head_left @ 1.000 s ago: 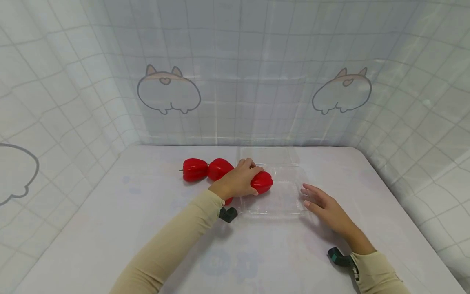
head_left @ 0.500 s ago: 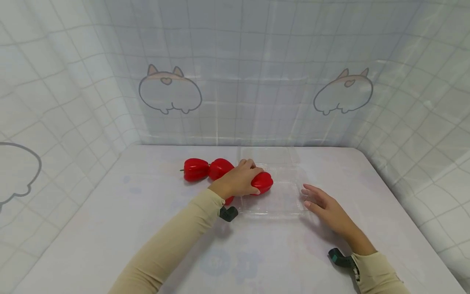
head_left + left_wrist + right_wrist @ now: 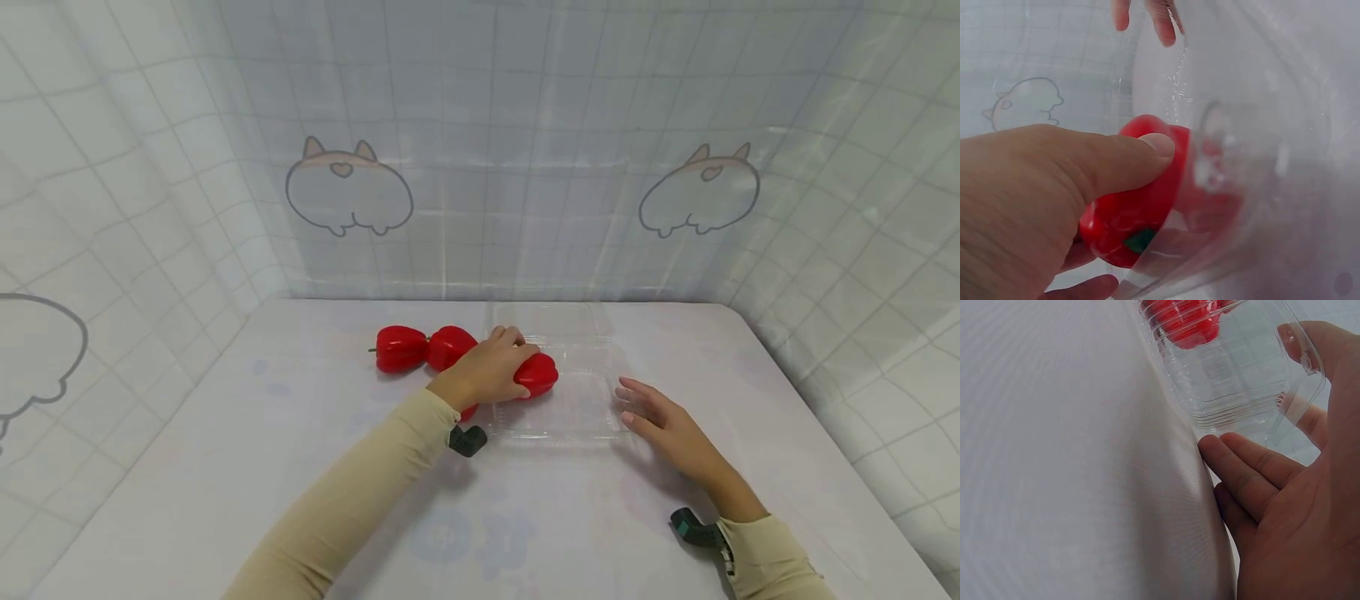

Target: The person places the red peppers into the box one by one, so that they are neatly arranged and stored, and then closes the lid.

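My left hand (image 3: pixel 486 368) grips a red bell pepper (image 3: pixel 537 377) inside the left part of a clear plastic container (image 3: pixel 588 433). In the left wrist view, the thumb lies across the red bell pepper (image 3: pixel 1132 215), whose green stem end shows behind the clear wall. My right hand (image 3: pixel 666 427) is at the container's right side with relaxed fingers, holding nothing. The right wrist view shows its thumb by the rim of the clear container (image 3: pixel 1235 403) and the fingertips low beside its wall; whether they touch cannot be told.
Two more red peppers (image 3: pixel 401 349) lie in a row to the left of the container. Another red piece (image 3: pixel 469 412) shows partly beneath my left wrist. The container's clear lid (image 3: pixel 551 319) lies folded back towards the tiled-pattern curtain (image 3: pixel 525 208) behind the white table (image 3: pixel 285 500).
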The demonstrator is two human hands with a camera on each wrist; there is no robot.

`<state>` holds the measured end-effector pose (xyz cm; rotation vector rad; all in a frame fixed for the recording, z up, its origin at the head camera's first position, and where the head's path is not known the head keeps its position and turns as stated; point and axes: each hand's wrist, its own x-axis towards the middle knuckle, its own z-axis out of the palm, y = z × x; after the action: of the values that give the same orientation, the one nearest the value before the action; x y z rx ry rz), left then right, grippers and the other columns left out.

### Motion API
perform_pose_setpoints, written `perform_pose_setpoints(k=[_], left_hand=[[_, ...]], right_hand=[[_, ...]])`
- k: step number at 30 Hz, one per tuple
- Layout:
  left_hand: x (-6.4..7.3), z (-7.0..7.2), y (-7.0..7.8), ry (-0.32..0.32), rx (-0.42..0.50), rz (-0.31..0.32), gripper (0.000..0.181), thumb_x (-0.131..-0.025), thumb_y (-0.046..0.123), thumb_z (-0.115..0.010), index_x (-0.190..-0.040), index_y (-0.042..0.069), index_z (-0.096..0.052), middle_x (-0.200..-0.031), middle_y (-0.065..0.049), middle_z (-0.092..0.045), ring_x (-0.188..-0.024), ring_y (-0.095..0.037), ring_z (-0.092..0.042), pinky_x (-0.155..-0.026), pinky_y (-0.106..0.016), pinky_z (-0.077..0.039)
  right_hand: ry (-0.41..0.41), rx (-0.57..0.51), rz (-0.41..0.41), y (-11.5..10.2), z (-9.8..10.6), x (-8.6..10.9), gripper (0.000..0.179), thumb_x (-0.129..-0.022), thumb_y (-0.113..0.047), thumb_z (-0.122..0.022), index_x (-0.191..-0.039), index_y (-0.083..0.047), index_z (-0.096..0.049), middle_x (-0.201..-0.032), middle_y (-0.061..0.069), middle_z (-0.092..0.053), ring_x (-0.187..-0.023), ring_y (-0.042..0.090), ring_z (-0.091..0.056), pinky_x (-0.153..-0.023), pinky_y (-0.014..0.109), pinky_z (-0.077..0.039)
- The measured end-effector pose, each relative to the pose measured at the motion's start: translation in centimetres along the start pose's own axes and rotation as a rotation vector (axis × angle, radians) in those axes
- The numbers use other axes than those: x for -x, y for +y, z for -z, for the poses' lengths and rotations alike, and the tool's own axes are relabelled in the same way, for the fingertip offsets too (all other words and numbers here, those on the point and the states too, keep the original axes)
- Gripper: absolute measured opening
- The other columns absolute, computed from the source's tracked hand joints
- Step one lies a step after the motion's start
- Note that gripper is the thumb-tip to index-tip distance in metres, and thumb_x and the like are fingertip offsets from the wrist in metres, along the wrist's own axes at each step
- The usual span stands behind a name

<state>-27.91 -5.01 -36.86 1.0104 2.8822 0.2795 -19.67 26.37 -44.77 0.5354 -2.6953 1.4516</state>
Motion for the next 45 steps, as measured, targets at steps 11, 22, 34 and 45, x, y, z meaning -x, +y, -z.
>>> perform_pose_setpoints(k=[11, 22, 34, 45], left_hand=[[1.5, -0.4, -0.3, 0.133, -0.008, -0.008, 0.068, -0.084, 0.043, -0.079, -0.144, 0.025, -0.053, -0.139, -0.002, -0.048, -0.128, -0.019, -0.043, -0.091, -0.036, -0.054], [4.9, -0.5, -1.5, 0.316, 0.125, 0.046, 0.057, -0.083, 0.041, -0.080, -0.135, 0.023, -0.063, -0.128, 0.001, -0.059, -0.117, -0.016, -0.054, -0.089, -0.038, -0.056], [8.2, -1.7, -3.1, 0.624, 0.202, 0.068, 0.036, -0.086, 0.022, -0.079, -0.120, 0.013, -0.072, -0.118, -0.004, -0.064, -0.110, -0.021, -0.058, -0.088, -0.042, -0.057], [9.5, -3.2, -6.3, 0.697, 0.313, 0.128, 0.036, -0.086, 0.019, -0.079, -0.120, 0.015, -0.070, -0.117, -0.001, -0.065, -0.111, -0.020, -0.059, -0.087, -0.044, -0.057]], right_hand=[[0.002, -0.008, -0.006, -0.4, -0.2, 0.0, 0.057, -0.101, -0.019, -0.062, -0.153, -0.009, -0.040, -0.144, 0.018, -0.054, -0.131, 0.037, -0.052, -0.095, 0.010, -0.037], [0.012, 0.022, -0.005, 0.2, -0.3, 0.0, 0.057, -0.101, -0.023, -0.062, -0.152, -0.009, -0.040, -0.143, 0.016, -0.055, -0.130, 0.036, -0.053, -0.096, 0.011, -0.038], [0.008, 0.006, -0.009, 0.3, 0.1, -0.1, 0.058, -0.102, -0.026, -0.061, -0.153, -0.010, -0.040, -0.144, 0.014, -0.054, -0.131, 0.035, -0.052, -0.095, 0.009, -0.037], [0.007, 0.020, -0.009, 0.4, -0.1, 0.0, 0.057, -0.102, -0.026, -0.060, -0.153, -0.010, -0.039, -0.143, 0.014, -0.055, -0.131, 0.035, -0.052, -0.096, 0.009, -0.036]])
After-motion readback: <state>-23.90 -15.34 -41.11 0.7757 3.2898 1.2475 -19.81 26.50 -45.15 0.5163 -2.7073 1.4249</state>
